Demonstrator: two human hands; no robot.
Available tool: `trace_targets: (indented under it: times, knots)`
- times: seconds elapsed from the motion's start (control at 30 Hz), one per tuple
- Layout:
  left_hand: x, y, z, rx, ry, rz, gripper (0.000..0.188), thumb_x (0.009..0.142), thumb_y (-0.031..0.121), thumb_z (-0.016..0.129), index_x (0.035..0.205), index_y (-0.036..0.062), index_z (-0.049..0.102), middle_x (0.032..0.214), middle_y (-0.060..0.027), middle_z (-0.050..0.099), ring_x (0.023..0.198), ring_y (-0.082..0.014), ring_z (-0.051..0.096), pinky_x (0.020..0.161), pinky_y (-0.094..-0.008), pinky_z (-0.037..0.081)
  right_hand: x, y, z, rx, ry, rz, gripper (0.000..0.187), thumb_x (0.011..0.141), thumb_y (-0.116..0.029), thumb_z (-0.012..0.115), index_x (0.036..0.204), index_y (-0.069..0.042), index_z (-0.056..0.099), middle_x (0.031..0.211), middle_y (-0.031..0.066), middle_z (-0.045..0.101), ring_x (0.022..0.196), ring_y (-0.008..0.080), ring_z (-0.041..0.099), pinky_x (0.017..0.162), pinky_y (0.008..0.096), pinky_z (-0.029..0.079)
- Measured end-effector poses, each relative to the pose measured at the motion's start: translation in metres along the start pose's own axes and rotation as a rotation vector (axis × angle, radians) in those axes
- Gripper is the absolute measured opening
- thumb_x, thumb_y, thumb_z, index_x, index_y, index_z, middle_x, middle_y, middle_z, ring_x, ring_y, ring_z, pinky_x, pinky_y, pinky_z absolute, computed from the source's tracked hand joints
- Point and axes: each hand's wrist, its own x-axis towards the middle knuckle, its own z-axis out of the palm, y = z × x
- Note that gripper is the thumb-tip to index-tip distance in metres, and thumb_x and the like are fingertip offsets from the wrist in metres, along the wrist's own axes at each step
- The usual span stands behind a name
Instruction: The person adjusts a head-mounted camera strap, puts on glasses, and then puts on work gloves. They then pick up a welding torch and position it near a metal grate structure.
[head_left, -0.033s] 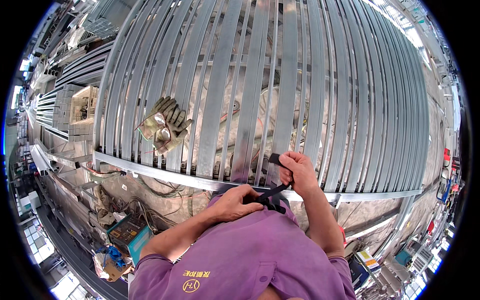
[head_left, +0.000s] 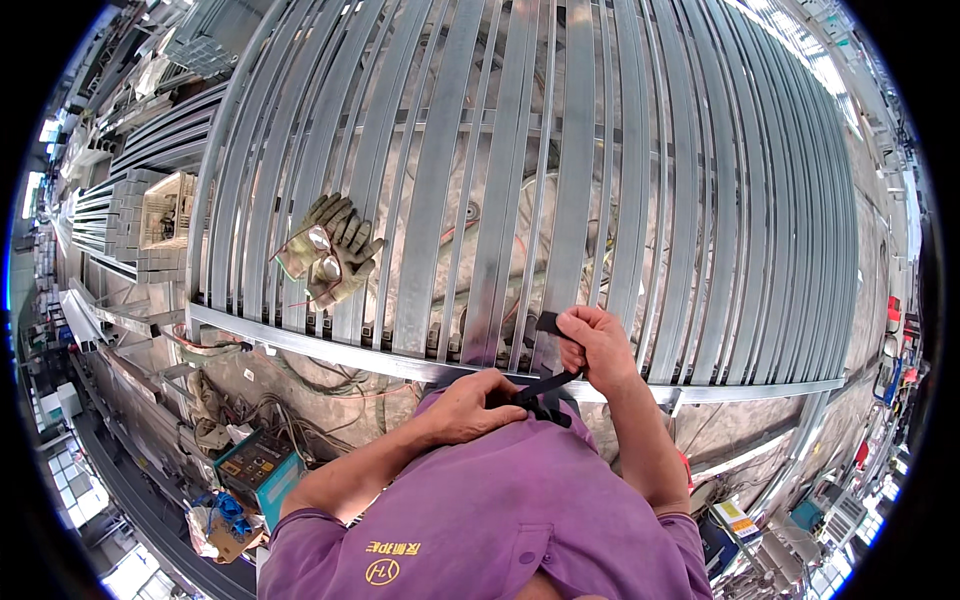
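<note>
A black webbing belt [head_left: 553, 384] runs across my waist, over the purple shirt [head_left: 510, 480]. My right hand [head_left: 603, 350] pinches its loose end, raised a little above the near rail of the metal rack. The strap stretches from there down to the waist. My left hand [head_left: 472, 405] is closed on the belt at the front of my waist; its fingertips are partly hidden. Work gloves [head_left: 350, 232] in dull green lie on the rack's bars to the left, with a pair of glasses [head_left: 330, 268] on top of them.
Long silver metal bars [head_left: 490, 200] lie side by side in front of me, behind a near rail [head_left: 420, 366]. At left sit a pale crate [head_left: 165, 205] and stacked profiles [head_left: 100, 215]. Cables [head_left: 310, 430] and a teal machine box [head_left: 265, 475] are on the floor, lower left.
My right hand and the strap end have shifted very slightly downward. The left hand, gloves and glasses look the same.
</note>
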Motion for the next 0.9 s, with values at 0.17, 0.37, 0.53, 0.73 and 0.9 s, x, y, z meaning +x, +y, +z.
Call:
trace_targets:
  times: [0.17,0.37,0.53,0.73,0.9]
  knots:
    - [-0.003,0.01,-0.004,0.212,0.03,0.093,0.038,0.089,0.028,0.084,0.114,0.0029,0.07,0.102,-0.0117,0.069,0.096,-0.021,0.069,0.087,-0.0358,0.055,-0.017,0.0,-0.002,-0.255,-0.065,0.074,0.023,0.103,-0.023,0.07,0.092,-0.003,0.068,0.063,-0.0047,0.052,0.054,0.0055,0.046,0.049,0.0256,0.038]
    - [-0.004,0.007,-0.002,0.074,0.056,0.073,0.036,0.088,0.022,0.086,0.114,0.0035,0.071,0.102,-0.009,0.07,0.094,-0.0186,0.069,0.083,-0.0344,0.055,-0.028,-0.006,0.002,-0.459,-0.144,0.179,0.023,0.1,-0.023,0.069,0.087,-0.004,0.07,0.067,-0.0055,0.055,0.057,0.0047,0.048,0.052,0.0254,0.038]
    - [-0.006,0.011,-0.004,-0.015,0.022,0.019,0.035,0.089,0.019,0.087,0.115,0.0023,0.071,0.106,-0.0055,0.07,0.09,-0.012,0.067,0.081,-0.0302,0.055,-0.031,-0.005,0.006,-0.492,-0.148,0.229,0.02,0.099,-0.021,0.069,0.088,-0.005,0.071,0.068,-0.0051,0.058,0.059,0.0054,0.052,0.053,0.0242,0.04]
    - [-0.007,-0.008,-0.002,-0.231,-0.069,0.022,0.044,0.088,0.025,0.087,0.119,0.0004,0.069,0.104,-0.0048,0.071,0.095,-0.0109,0.065,0.086,-0.0293,0.054,-0.031,0.006,0.006,-0.503,-0.185,0.259,0.019,0.099,-0.021,0.069,0.088,-0.006,0.071,0.068,-0.0048,0.058,0.059,0.0056,0.053,0.054,0.0244,0.041]
    - [-0.009,-0.01,-0.011,-0.273,-0.223,0.038,0.042,0.089,0.019,0.084,0.121,-0.0002,0.065,0.107,-0.0043,0.069,0.098,-0.0108,0.064,0.091,-0.0285,0.053,-0.031,0.004,0.005,-0.382,-0.078,0.246,0.019,0.099,-0.021,0.069,0.088,-0.005,0.068,0.064,-0.0048,0.051,0.055,0.0073,0.049,0.055,0.0268,0.043]
